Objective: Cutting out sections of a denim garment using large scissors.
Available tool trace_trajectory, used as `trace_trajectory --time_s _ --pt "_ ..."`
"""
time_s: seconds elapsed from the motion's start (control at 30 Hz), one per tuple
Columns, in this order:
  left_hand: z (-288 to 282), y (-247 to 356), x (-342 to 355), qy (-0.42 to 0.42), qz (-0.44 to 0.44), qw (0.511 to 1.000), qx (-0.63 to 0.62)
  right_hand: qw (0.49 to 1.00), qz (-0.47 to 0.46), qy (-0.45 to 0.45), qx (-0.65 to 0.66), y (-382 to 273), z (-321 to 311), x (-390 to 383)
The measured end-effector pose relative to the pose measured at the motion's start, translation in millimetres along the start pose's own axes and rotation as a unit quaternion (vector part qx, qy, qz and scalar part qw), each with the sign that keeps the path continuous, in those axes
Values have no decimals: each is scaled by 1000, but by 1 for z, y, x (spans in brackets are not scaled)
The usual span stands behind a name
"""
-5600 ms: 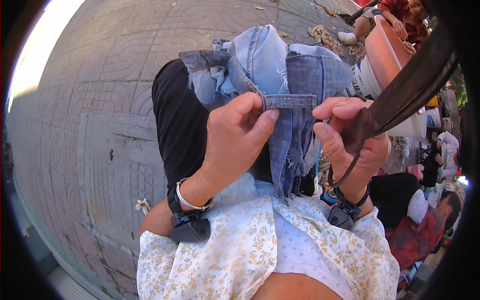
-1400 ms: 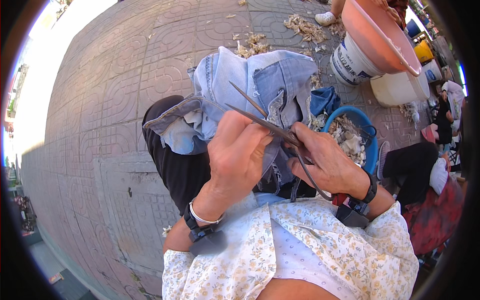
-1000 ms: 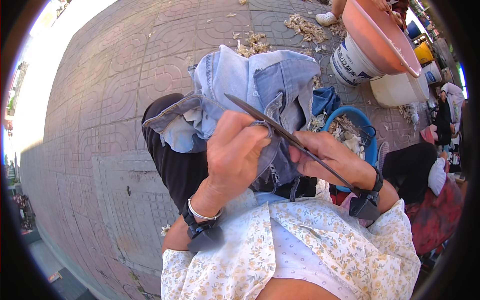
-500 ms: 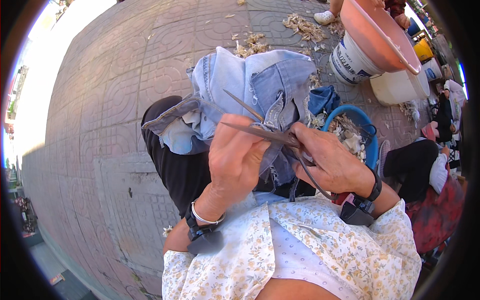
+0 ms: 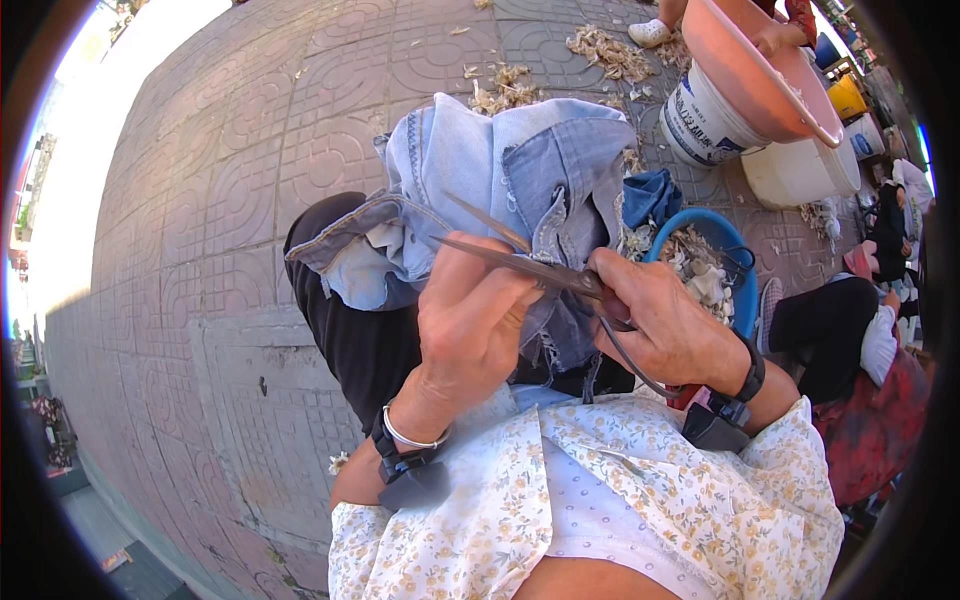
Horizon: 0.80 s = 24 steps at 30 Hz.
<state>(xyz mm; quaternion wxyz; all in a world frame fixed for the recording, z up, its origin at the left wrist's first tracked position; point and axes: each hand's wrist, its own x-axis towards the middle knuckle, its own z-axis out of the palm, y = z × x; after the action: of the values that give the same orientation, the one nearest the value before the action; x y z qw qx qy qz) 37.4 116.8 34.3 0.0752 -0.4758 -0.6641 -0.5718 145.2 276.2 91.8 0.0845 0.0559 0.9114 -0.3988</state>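
My right hand (image 5: 662, 322) grips a pair of dark metal scissors (image 5: 515, 262), its fingers through the handle loops. The two blades are spread and point left. Close beside them, my left hand (image 5: 468, 335) is closed in a pinch, its fingertips meeting just below the lower blade. Whatever they pinch is too small or too hidden to name. Worn light-blue denim (image 5: 455, 150) with frayed edges drapes over my lap, beneath and beyond both hands. A blue basin (image 5: 742, 300) holding pale shell-like or feathery scraps stands to the right of my right hand.
Ahead on the right, a pink basin (image 5: 715, 40) leans over a white bucket (image 5: 690, 125), with another person's hand (image 5: 775, 40) inside it. Pale scraps (image 5: 610, 52) litter the paving. A seated person's dark-trousered leg (image 5: 825, 325) is at the right.
The scissors and both hands have shifted only slightly, the blade tips a little left. The other person's hand has moved down into the pink basin.
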Motion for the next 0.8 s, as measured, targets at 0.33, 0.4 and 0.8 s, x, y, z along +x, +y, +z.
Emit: trace_trajectory --time_s 0.33,0.4,0.8 --pt "-4 -2 -6 17 -6 999 -26 961 37 34 273 18 3 -3" --pt "-3 -5 -9 30 -5 999 -26 958 61 -5 279 17 3 -4" --pt "-3 -4 -10 17 19 1000 12 958 -35 201 201 0 6 -2"
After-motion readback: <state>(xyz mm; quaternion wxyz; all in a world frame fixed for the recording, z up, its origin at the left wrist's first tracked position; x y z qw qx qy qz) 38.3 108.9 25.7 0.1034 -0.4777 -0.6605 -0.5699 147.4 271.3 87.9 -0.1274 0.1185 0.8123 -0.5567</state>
